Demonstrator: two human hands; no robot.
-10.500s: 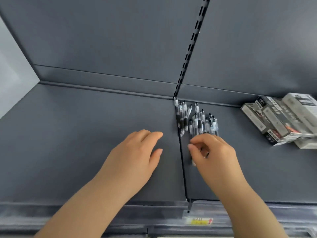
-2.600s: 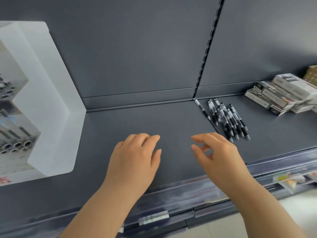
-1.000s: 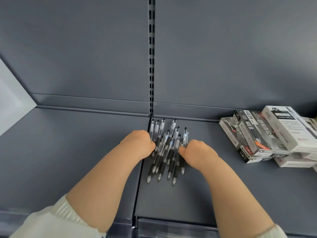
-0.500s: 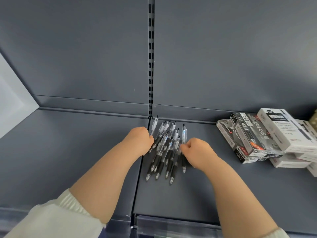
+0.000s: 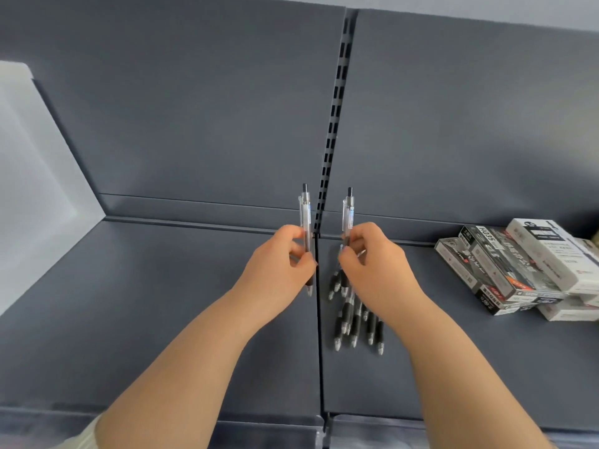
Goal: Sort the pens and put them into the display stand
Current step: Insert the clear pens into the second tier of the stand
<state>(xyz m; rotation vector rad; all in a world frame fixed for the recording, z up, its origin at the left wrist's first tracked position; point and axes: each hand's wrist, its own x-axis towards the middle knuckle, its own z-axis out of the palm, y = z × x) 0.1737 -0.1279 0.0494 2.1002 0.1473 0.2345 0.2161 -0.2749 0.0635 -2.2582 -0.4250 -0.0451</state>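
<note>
Fingers of left hand, right hand pinch slim clear-barrelled pens upright.

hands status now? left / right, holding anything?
Left hand: closed, pinching a pen upright.
Right hand: closed, pinching a second pen upright.

Two upright pens, a pile of pens too overlapped to count, at least five boxes
</note>
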